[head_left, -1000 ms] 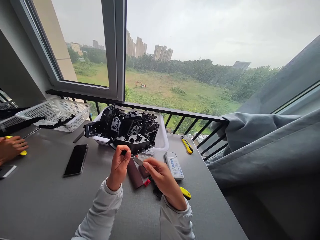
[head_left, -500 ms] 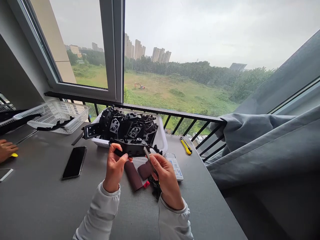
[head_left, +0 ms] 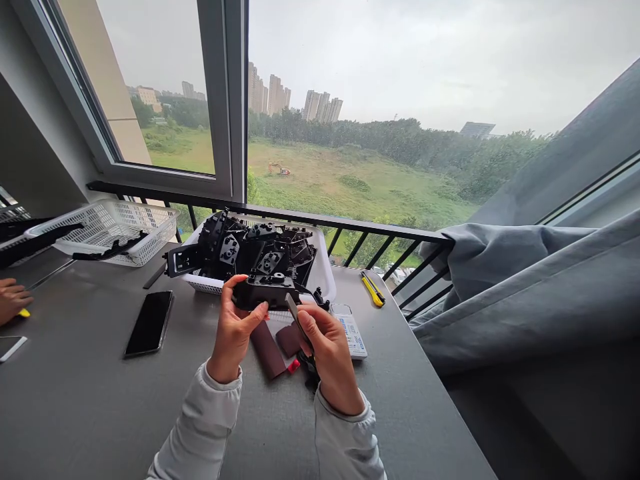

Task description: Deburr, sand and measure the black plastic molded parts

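My left hand (head_left: pixel 235 330) is closed on a black moulded plastic part (head_left: pixel 265 291), thumb on its near face and fingers behind it. My right hand (head_left: pixel 327 347) pinches a thin, flat grey blade-like tool (head_left: pixel 295 312), whose tip is at the right part of the near face. Whether the tip touches the plastic I cannot tell; the tool's lower end is hidden in the palm. Just behind stands a white basket (head_left: pixel 327 270) heaped with similar black plastic parts (head_left: pixel 250 250). Brown sandpaper-like pieces (head_left: pixel 269 350) and a small red item (head_left: pixel 293 366) lie below my hands.
A yellow utility knife (head_left: pixel 373 289) and a white box (head_left: pixel 354 337) lie to the right. At left are a black phone (head_left: pixel 149 323) and another white basket (head_left: pixel 150 247). Another person's hand (head_left: pixel 13 298) rests at the far left. A railing (head_left: pixel 320 217) runs behind the table.
The black part has been turned in my left hand and now looks shorter. My left thumb has shifted right along it. The blade-like tool stays near its right side.
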A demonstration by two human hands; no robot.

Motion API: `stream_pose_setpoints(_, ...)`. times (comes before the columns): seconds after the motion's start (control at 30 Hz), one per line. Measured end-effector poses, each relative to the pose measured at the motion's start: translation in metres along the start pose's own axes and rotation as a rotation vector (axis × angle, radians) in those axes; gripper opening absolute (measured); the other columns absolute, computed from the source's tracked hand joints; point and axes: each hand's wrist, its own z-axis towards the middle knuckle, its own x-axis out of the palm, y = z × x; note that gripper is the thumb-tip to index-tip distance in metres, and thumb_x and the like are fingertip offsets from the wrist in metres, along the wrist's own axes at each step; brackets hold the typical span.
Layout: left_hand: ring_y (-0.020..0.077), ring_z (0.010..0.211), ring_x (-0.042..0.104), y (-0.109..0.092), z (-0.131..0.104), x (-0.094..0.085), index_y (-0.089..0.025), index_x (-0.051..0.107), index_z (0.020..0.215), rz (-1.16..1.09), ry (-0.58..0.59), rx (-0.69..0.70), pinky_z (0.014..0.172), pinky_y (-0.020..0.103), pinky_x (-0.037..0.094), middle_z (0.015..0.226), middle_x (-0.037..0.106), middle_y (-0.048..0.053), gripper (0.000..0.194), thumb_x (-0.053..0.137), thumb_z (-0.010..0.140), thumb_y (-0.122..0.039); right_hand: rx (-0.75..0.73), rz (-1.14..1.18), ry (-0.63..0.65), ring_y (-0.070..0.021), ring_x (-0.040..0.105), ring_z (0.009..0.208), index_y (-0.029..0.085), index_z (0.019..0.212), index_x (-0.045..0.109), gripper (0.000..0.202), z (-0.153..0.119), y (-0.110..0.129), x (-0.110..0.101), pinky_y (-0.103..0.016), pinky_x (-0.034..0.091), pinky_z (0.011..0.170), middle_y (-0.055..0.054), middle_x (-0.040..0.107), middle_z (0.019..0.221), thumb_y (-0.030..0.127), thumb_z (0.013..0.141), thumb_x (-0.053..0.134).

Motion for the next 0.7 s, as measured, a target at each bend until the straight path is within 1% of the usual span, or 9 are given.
stream_pose_setpoints(0.07,0.0083,0.062,0.062,0.0,-0.001,-0.001,-0.027,0.047,0.12,0.001,0.031,-0.002,0.06,0.021,0.056,0.085,0.064,-0.004,0.061,0.078,0.067,-0.024,-0.001,-0.028,0.018,-0.0017,0.031,0.041,0.017,0.079,0.069,0.041,0.0,0.001,-0.002,-0.018,0.023,0.034,0.0,0.054,0.078,0.058,0.075,0.069)
stream_pose_setpoints(0.17,0.011,0.068,0.064,0.0,-0.002,0.0,-0.027,0.049,0.121,-0.009,0.065,0.006,0.064,0.025,0.058,0.087,0.065,-0.002,0.059,0.077,0.069,-0.025,0.029,-0.067,0.031,-0.0036,0.028,0.042,0.017,0.08,0.068,0.043,0.001,0.003,-0.005,-0.019,0.022,0.035,0.002,0.05,0.068,0.06,0.075,0.068)
stream_pose_setpoints(0.23,0.0129,0.071,0.065,0.0,-0.003,0.001,-0.028,0.05,0.118,-0.019,0.07,0.043,0.064,0.028,0.059,0.09,0.065,-0.001,0.057,0.078,0.069,-0.027,0.059,-0.1,0.051,-0.0046,0.028,0.043,0.017,0.081,0.067,0.046,0.001,0.005,-0.008,-0.02,0.021,0.035,0.002,0.05,0.064,0.062,0.074,0.068)
stream_pose_setpoints(0.33,0.0144,0.073,0.066,0.002,-0.003,0.001,-0.028,0.053,0.114,-0.019,0.048,0.139,0.065,0.029,0.06,0.091,0.063,0.0,0.054,0.08,0.068,-0.03,0.067,-0.165,0.078,-0.0062,0.031,0.044,0.016,0.078,0.064,0.047,0.001,0.008,-0.01,-0.021,0.024,0.038,0.002,0.052,0.06,0.063,0.075,0.065)
stream_pose_setpoints(0.43,0.0145,0.074,0.066,0.005,-0.002,0.0,-0.028,0.054,0.113,0.0,0.043,0.209,0.067,0.029,0.06,0.092,0.062,0.0,0.051,0.08,0.069,-0.033,0.048,-0.238,0.094,-0.0083,0.036,0.047,0.017,0.075,0.062,0.045,0.0,0.01,-0.011,-0.022,0.028,0.042,0.003,0.049,0.055,0.062,0.077,0.064)
stream_pose_setpoints(0.6,0.0153,0.079,0.066,0.01,-0.004,-0.002,-0.029,0.057,0.113,0.02,0.094,0.268,0.069,0.029,0.059,0.097,0.061,0.002,0.044,0.076,0.074,-0.033,0.046,-0.319,0.119,-0.0105,0.041,0.052,0.016,0.078,0.064,0.045,-0.002,0.008,-0.01,-0.023,0.032,0.047,0.002,0.048,0.057,0.061,0.079,0.061)
stream_pose_setpoints(0.7,0.0168,0.085,0.065,0.011,-0.006,-0.003,-0.028,0.059,0.113,0.048,0.085,0.283,0.071,0.029,0.058,0.104,0.061,0.003,0.043,0.077,0.074,-0.034,0.031,-0.345,0.123,-0.0113,0.043,0.054,0.017,0.079,0.064,0.044,-0.002,0.006,-0.01,-0.024,0.033,0.048,0.001,0.049,0.059,0.061,0.08,0.06)
